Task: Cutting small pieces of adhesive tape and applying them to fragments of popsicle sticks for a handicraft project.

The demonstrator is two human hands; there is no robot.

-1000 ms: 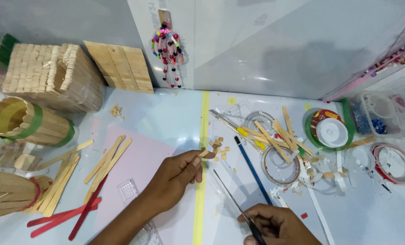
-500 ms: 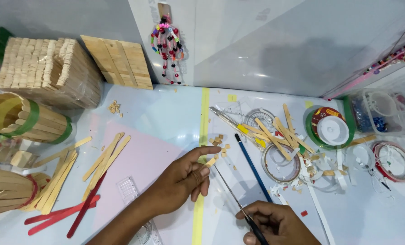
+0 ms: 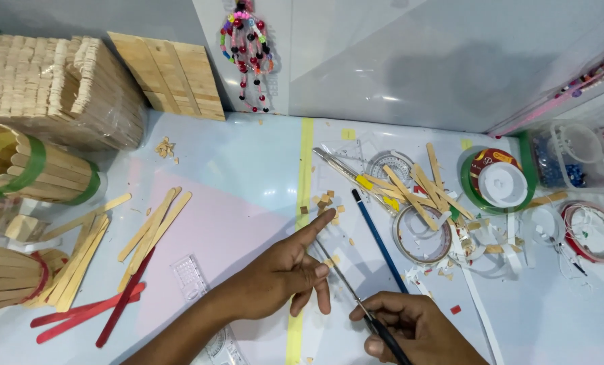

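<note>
Head view. The surface point(image 3: 248, 176) runs back to a wall at 12 o'clock. Open room lies in the middle, along the yellow tape point(image 3: 305, 182) and over the pink sheet point(image 3: 207, 236). Stick boxes point(image 3: 58, 88) crowd 10 o'clock, loose sticks point(image 3: 154, 223) and red sticks point(image 3: 85, 312) sit at 8 to 9 o'clock, and a clutter of sticks and tape rolls point(image 3: 424, 233) fills 2 to 3 o'clock.

The left hand point(image 3: 285, 274) lies flat near the centre, open and holding nothing, its forefinger stretched toward 1 o'clock. The fingertip reaches the small wood chips point(image 3: 323, 201), touching or just short of them; the view does not settle which. The right hand point(image 3: 410, 328), at 5 o'clock, is closed round the black handles of scissors point(image 3: 346, 284), whose blades run toward 11 o'clock under the left fingers. A blue pencil point(image 3: 380, 240) lies just beside, at 3 o'clock of them.

A second ago the left thumb and forefinger were pinched over the chips; since then they have spread and the forefinger has straightened. The right hand has kept its grip and place.
</note>
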